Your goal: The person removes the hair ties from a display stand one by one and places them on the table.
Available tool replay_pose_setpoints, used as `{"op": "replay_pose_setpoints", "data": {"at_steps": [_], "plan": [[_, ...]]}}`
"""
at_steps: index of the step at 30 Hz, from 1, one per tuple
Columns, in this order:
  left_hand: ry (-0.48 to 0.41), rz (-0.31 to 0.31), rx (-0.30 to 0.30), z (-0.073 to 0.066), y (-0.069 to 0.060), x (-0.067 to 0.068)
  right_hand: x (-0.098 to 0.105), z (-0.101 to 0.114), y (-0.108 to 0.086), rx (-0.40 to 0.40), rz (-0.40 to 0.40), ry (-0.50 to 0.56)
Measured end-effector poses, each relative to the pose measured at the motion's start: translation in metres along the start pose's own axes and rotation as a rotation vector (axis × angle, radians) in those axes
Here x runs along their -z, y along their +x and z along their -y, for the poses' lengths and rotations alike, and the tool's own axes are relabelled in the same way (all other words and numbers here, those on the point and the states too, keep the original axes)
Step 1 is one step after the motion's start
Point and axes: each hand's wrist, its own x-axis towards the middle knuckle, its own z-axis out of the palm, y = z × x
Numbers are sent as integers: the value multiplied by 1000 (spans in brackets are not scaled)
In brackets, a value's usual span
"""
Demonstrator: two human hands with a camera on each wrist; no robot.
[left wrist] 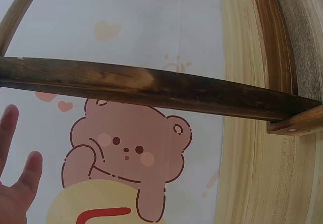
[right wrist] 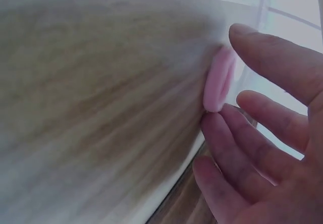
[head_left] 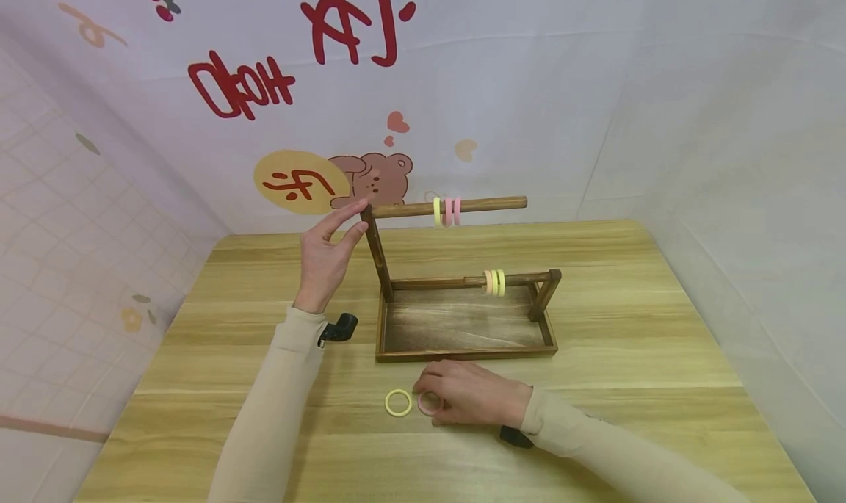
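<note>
My left hand (head_left: 325,257) is at the top of the rack's tall left post (head_left: 377,253), index finger and thumb apart. In the left wrist view its fingertips (left wrist: 33,161) lie beside the post (left wrist: 151,85), not around it. On the table, my right hand (head_left: 472,393) has thumb and fingers about a small pink ring (head_left: 429,403); the right wrist view shows that ring (right wrist: 218,80) between thumb and fingertips, low against the tabletop. A yellow ring (head_left: 399,403) lies flat just left of it.
The wooden rack's upper bar (head_left: 496,203) carries a yellow ring (head_left: 437,212) and pink rings (head_left: 452,211); its free end points right. Orange and yellow rings (head_left: 494,283) hang on the lower bar (head_left: 522,277). Below is a shallow wooden tray base (head_left: 463,355). A printed cloth (head_left: 529,106) stands behind.
</note>
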Motion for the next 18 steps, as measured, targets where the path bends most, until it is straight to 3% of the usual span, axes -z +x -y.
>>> {"op": "replay_pose_setpoints", "data": {"at_steps": [5,12,18], "plan": [[8,-8,1,-5,0,-2,5,-1,-4,29,-69,28],[19,-4,13,-36,-5,-1,26,1,-12,11,-188,8],[25,-7,10,-37,-5,-2,54,5,-17,-47,-279,57]]}}
